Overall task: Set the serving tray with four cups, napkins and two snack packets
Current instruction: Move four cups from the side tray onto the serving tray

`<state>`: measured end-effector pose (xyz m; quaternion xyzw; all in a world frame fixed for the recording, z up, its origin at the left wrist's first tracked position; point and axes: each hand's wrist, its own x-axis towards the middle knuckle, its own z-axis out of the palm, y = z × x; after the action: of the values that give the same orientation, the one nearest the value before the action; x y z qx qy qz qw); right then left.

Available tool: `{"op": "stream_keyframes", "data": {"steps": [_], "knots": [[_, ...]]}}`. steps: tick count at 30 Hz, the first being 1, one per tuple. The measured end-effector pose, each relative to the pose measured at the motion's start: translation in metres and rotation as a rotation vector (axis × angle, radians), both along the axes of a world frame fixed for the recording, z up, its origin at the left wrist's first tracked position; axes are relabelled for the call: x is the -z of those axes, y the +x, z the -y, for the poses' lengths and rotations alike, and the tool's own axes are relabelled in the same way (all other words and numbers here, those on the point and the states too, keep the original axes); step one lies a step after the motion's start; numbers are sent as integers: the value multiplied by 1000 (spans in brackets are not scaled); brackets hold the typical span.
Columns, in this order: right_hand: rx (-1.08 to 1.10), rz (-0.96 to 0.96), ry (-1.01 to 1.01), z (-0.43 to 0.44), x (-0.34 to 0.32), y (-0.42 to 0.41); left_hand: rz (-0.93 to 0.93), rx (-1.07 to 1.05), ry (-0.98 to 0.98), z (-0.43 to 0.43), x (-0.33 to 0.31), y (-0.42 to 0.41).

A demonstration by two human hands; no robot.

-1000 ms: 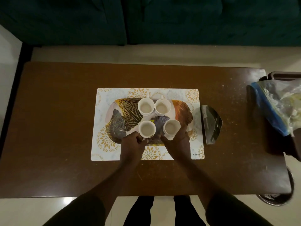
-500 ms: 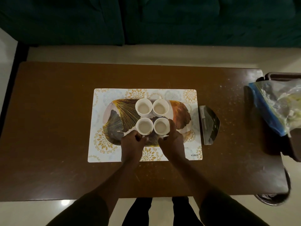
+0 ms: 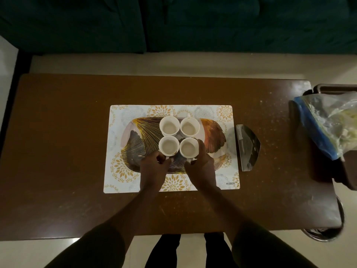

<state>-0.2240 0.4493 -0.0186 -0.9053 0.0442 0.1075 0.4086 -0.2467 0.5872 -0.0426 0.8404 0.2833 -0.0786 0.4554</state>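
Note:
A leaf-patterned serving tray lies on a white floral placemat. Several white cups stand on it in a tight square: two at the back, two at the front. My left hand grips the handle of the front-left cup. My right hand holds the front-right cup, thumb along its right side and fingers at its handle. A shiny metal napkin holder lies on the table right of the placemat. No snack packets are plainly recognisable.
The brown wooden table carries the placemat. At the right edge a dark tray holds a clear plastic bag with a blue strip. A steel vessel sits on the floor at the lower right. A dark green sofa stands beyond.
The front-right cup has slid left in my right hand until it sits close against the other cups. My left hand has stayed at the front-left cup's handle.

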Motion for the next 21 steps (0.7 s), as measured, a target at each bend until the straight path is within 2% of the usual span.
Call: {"op": "stream_keyframes", "data": {"steps": [7,10,13,15,21], "knots": [[51,-27,-50,8,-4,3,62,-37,125,-10,-6,3],[58,31,-27,13,-11,13,105,-45,192,-15,-12,10],[30,113,-126,18,-17,36,163,-31,238,-20,-19,23],[56,94,-186,22,-24,51,185,-14,276,-20,-23,33],[69,129,-146,50,-44,80,288,19,304,2,-36,62]]}}
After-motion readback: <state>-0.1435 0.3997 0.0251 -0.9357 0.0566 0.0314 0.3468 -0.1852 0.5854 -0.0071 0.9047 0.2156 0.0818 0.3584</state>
